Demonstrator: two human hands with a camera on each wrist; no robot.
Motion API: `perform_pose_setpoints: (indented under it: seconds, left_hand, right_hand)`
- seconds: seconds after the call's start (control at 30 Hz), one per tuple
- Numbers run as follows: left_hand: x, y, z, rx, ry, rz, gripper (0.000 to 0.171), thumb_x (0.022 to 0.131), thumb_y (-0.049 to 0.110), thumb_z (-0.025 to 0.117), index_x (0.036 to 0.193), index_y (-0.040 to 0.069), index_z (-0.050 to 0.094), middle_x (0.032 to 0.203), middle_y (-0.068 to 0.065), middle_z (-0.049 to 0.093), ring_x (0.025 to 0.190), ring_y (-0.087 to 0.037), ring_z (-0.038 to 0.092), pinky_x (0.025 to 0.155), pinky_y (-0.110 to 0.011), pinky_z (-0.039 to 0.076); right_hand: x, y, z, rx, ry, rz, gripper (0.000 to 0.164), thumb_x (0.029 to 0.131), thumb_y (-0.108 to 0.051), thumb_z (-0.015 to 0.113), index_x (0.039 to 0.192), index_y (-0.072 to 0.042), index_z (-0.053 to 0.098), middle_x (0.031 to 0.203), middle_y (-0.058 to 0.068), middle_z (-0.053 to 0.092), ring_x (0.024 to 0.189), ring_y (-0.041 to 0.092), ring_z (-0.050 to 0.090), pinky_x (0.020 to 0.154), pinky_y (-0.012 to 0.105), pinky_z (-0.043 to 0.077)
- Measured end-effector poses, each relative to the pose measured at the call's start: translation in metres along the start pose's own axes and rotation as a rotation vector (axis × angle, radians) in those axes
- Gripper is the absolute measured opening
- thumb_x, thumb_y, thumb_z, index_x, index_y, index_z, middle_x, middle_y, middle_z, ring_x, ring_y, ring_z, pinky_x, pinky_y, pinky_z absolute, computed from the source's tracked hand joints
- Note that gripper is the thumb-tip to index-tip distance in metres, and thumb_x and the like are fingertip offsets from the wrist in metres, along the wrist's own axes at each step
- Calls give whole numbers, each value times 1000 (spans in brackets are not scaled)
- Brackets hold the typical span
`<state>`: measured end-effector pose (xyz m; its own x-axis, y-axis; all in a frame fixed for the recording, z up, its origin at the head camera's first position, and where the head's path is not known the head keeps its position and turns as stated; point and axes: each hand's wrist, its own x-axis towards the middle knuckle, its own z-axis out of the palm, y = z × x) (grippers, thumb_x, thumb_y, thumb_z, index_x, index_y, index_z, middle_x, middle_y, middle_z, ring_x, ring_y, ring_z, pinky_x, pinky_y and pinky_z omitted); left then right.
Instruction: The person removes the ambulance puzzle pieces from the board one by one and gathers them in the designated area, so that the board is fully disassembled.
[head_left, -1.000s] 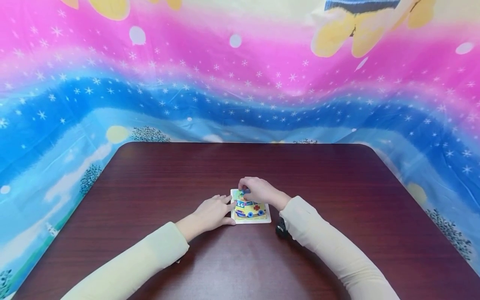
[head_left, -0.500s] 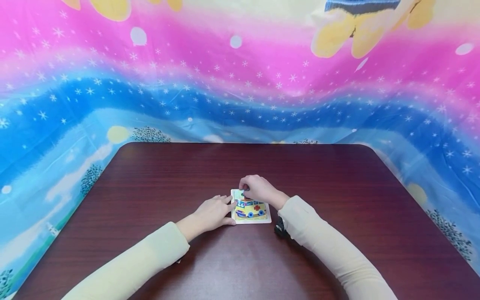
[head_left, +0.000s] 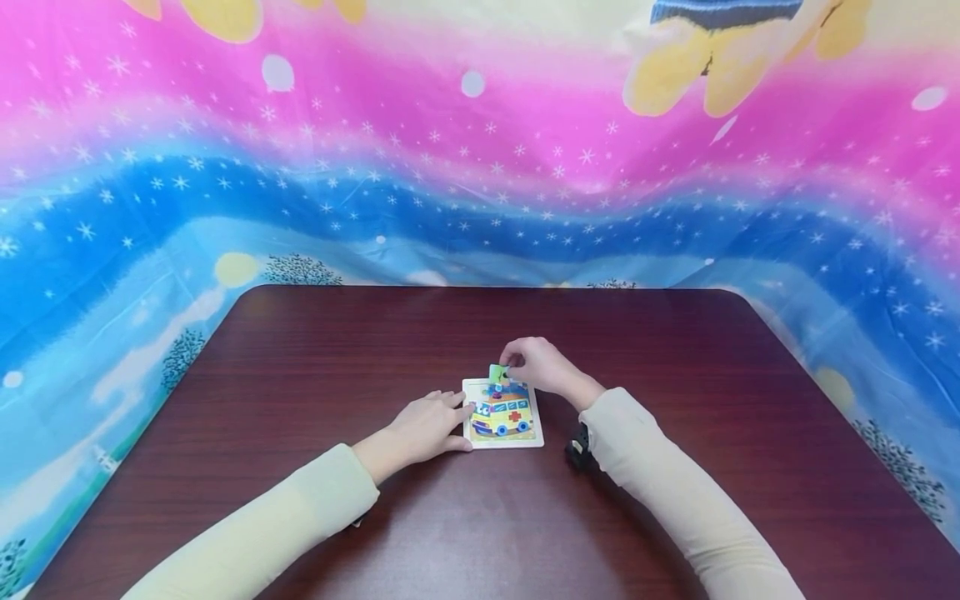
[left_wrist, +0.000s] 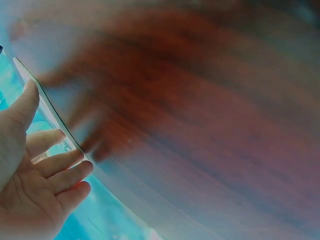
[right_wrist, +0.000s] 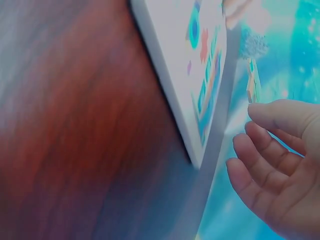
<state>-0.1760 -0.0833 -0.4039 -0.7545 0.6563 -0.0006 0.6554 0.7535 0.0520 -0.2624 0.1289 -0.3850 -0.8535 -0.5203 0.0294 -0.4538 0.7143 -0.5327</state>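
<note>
A square jigsaw puzzle board (head_left: 504, 433) with a white rim lies flat on the table, showing a yellow ambulance with a red cross. My left hand (head_left: 422, 427) rests against its left side, fingers spread and fairly straight along the edge; the left wrist view shows the fingertips at the board's edge (left_wrist: 55, 111). Above the board's far edge, my right hand (head_left: 546, 365) pinches a small green puzzle piece (head_left: 497, 374) between thumb and fingers. In the right wrist view, that puzzle piece (right_wrist: 253, 82) stands on edge, apart from the board (right_wrist: 165, 85).
The dark red-brown wooden table (head_left: 360, 342) extends around the board on every side. Behind and beside it hangs a colourful cloth (head_left: 420, 192) with snowflakes. A black wrist device (head_left: 578, 450) sits under the right sleeve.
My right hand has moved up and to the right, lifting the green puzzle piece off the upper part of the board and exposing the picture beneath. The left hand has stayed in place.
</note>
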Motion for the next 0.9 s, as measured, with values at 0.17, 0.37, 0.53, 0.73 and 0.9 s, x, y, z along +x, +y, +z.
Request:
perform_pose_setpoints:
  seconds: [0.17, 0.37, 0.53, 0.73, 0.9]
  left_hand:
    - [0, 0, 0, -1, 8, 5, 60, 83, 46, 62, 125, 4, 56, 128, -18, 51, 119, -29, 47, 101, -40, 35]
    - [-1, 0, 0, -2, 20, -2, 62, 83, 45, 63, 126, 2, 55, 128, -18, 51, 119, -28, 47, 101, -39, 35]
    - [-1, 1, 0, 10, 14, -15, 65, 82, 46, 63, 125, -2, 54, 128, -17, 52, 118, -28, 48, 101, -39, 35]
    - [-1, 1, 0, 15, 11, -23, 65, 82, 47, 63, 124, -3, 54, 128, -17, 52, 118, -28, 48, 101, -39, 36]
    - [-1, 1, -1, 15, 9, -21, 65, 82, 47, 63, 123, -3, 55, 128, -17, 52, 118, -29, 49, 101, -39, 36]
  right_hand:
    - [-7, 16, -13, 26, 17, 17, 10, 82, -2, 66, 90, -7, 67, 83, 1, 62, 75, 15, 56, 63, 29, 50]
    - [-14, 37, -27, 27, 24, 57, 10, 83, -1, 64, 92, -6, 67, 84, 2, 62, 74, 17, 55, 63, 31, 49]
    - [-20, 54, -33, 17, 5, 81, 10, 83, 0, 63, 91, -4, 67, 86, 5, 63, 76, 18, 56, 65, 32, 50]
    - [-25, 66, -36, -14, -24, 75, 7, 81, 1, 65, 85, -5, 68, 81, 4, 63, 72, 16, 55, 63, 31, 49]
    - [-28, 70, -37, -30, -57, 61, 8, 79, 3, 65, 80, -6, 67, 76, 0, 62, 71, 16, 55, 62, 30, 48]
